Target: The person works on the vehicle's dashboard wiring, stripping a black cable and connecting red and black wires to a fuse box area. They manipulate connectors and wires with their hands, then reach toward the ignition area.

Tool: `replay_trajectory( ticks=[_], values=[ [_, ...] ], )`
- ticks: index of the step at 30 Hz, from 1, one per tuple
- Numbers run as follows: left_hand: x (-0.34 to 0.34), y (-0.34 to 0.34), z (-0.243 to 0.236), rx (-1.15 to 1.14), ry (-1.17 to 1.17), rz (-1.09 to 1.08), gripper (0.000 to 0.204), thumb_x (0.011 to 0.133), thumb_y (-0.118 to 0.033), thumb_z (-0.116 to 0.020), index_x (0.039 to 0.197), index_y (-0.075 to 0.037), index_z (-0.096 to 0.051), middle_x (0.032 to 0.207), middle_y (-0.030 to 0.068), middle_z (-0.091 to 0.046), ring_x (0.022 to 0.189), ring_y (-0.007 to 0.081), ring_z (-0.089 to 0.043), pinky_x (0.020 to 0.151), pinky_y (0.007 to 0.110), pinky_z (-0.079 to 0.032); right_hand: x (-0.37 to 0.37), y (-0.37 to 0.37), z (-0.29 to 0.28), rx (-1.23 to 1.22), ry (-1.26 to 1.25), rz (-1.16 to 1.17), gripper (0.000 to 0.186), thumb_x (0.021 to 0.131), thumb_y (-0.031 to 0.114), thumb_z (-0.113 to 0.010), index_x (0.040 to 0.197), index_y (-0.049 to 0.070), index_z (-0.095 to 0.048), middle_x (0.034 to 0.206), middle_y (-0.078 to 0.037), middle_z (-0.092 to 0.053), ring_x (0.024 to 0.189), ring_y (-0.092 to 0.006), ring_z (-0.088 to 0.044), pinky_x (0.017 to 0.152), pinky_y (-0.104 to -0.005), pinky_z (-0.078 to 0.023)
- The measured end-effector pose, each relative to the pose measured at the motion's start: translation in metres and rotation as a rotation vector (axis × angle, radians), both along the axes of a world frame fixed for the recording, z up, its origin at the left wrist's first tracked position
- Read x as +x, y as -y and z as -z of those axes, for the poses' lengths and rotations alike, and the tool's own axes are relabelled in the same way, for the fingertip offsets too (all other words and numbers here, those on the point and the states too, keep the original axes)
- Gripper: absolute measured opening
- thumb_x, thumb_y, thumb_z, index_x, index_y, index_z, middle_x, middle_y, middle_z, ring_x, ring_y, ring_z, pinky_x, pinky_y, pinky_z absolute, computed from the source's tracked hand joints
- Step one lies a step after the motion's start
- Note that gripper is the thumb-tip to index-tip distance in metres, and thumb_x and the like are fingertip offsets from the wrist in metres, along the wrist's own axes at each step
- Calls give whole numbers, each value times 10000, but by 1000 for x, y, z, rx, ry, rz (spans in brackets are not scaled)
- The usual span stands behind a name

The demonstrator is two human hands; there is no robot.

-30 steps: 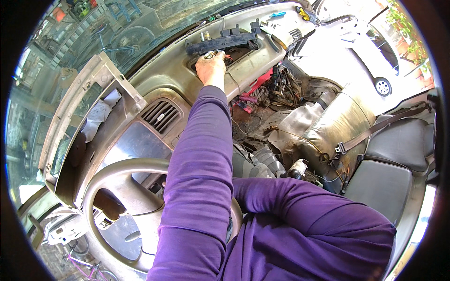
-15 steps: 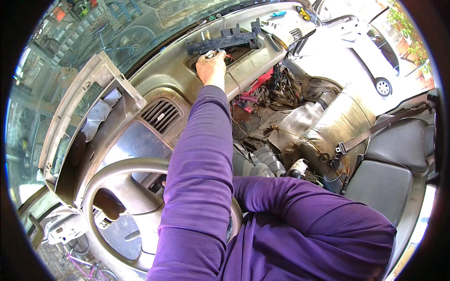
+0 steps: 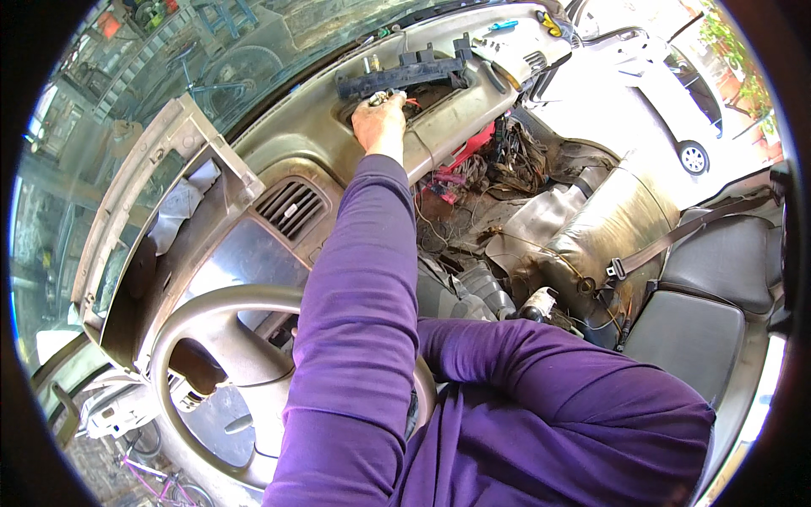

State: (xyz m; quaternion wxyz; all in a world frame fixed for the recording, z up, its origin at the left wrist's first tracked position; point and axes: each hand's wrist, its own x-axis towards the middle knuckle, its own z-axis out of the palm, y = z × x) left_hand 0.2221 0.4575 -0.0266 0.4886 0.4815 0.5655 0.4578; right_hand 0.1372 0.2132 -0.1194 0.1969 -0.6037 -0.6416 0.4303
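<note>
My left hand (image 3: 379, 127) reaches across to the dashboard opening (image 3: 435, 100), its fingers closed around a small pale metallic-looking piece that I cannot make out. Just beyond the fingertips lies a long black plastic housing (image 3: 401, 77) with upright tabs, along the far edge of the opening. A small shiny cylinder (image 3: 376, 62) stands by its left end, and a bit of red wire (image 3: 413, 103) shows beside my hand. My right forearm (image 3: 481, 342) passes beneath the left arm toward the steering wheel (image 3: 190, 317). Only a sliver of my right hand (image 3: 295, 331) shows there; its fingers are hidden.
A loose beige instrument surround (image 3: 127, 198) stands at the left by the windshield. Wire bundles (image 3: 515, 156) hang under the dash. To the right are a worn seat cushion (image 3: 604, 220), a seat belt (image 3: 676, 237) and a grey seat (image 3: 684, 338). Blue (image 3: 503, 25) and yellow (image 3: 549, 25) items lie atop the dash.
The view has shifted very slightly. My left hand stays at the dashboard opening with its fingers closed, and my right arm keeps its place.
</note>
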Motion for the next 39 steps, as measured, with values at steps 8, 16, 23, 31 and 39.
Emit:
replay_trajectory(
  ticks=[8, 16, 23, 31, 39],
  values=[
    [13, -11, 20, 22, -55, 23, 447, 735, -295, -869, 1031, 17, -749, 1063, 214, -753, 1003, 315, -725, 937, 373, -522, 5, -3, 3, -5, 21, 5, 310, 922, 258, -657, 1177, 80, -652, 1171, -149, -676, 1091, -340, -647, 969, -427, -496],
    [1, -5, 4, -5, 2, -8, 424, 727, -278, -880, 1003, 17, -752, 1029, 198, -759, 966, 297, -728, 914, 375, -529, 0, -3, 2, -1, 23, -31, 320, 911, 254, -669, 1182, 85, -653, 1185, -153, -675, 1109, -350, -644, 981, -435, -492],
    [0, -5, 6, 10, -33, -8, 439, 732, -286, -874, 1021, 19, -749, 1029, 204, -758, 981, 309, -726, 924, 380, -525, 0, -4, 1, -5, 38, -45, 329, 901, 250, -681, 1187, 89, -654, 1197, -156, -674, 1125, -360, -641, 992, -442, -489],
    [6, -9, 8, -12, -51, 3, 437, 739, -287, -872, 1031, 13, -750, 1054, 206, -755, 1006, 308, -724, 929, 380, -523, 6, 3, -23, 6, 97, -126, 341, 890, 247, -693, 1192, 94, -655, 1211, -160, -673, 1143, -370, -638, 1005, -450, -485],
    [-11, -6, 1, -27, -19, -24, 451, 732, -289, -877, 1034, 21, -748, 1053, 204, -757, 1005, 311, -722, 932, 379, -521, 120, -9, -131, -281, -50, -586, 273, 869, 172, -678, 1103, 33, -696, 952, -174, -735, 893, -298, -712, 800, -398, -550]
  ],
)
